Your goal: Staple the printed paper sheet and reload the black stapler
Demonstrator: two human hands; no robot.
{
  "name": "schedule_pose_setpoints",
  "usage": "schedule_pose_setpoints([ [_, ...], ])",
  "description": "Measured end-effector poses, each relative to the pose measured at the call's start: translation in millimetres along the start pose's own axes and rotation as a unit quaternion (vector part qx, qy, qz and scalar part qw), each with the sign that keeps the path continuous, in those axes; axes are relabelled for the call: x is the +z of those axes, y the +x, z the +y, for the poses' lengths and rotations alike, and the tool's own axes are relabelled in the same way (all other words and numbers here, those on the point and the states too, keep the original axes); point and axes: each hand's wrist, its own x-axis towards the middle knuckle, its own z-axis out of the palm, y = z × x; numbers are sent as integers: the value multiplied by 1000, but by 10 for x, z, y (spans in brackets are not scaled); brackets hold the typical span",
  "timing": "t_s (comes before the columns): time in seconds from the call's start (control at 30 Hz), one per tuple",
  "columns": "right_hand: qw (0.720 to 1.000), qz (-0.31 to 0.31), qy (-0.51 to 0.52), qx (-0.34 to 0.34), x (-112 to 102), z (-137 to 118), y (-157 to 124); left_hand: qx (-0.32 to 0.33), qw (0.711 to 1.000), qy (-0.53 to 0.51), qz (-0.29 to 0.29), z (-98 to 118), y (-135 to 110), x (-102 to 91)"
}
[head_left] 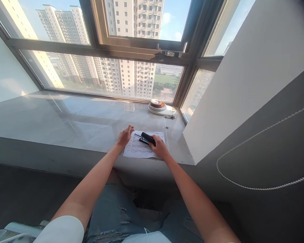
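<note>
A black stapler is held in my right hand, fingers wrapped round its rear end. A thin metal part sticks out of the stapler's front, toward my left hand. Beneath it lies a white printed sheet of paper on the window sill. My left hand is over the sheet's upper left corner, just left of the stapler, with fingertips pinched together. Whatever is between those fingertips is too small to make out.
Toward the window corner, a stack of round, plate-like things stands on the grey sill. Beside it lie a small dark chain-like thing and a small dark strip. A beaded cord hangs at right.
</note>
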Motion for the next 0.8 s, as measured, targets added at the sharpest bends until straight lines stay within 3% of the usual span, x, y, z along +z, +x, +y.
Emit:
schedule_pose_setpoints([
  [0.37,1000,11,1,-12,21,17,10,41,997,-53,-34,-153,26,100],
  [0.7,1000,6,-4,-8,28,47,5,34,999,-5,-26,-138,13,143],
  [0.8,1000,0,1,-6,24,49,1,70,997,-24,-28,-155,30,153],
])
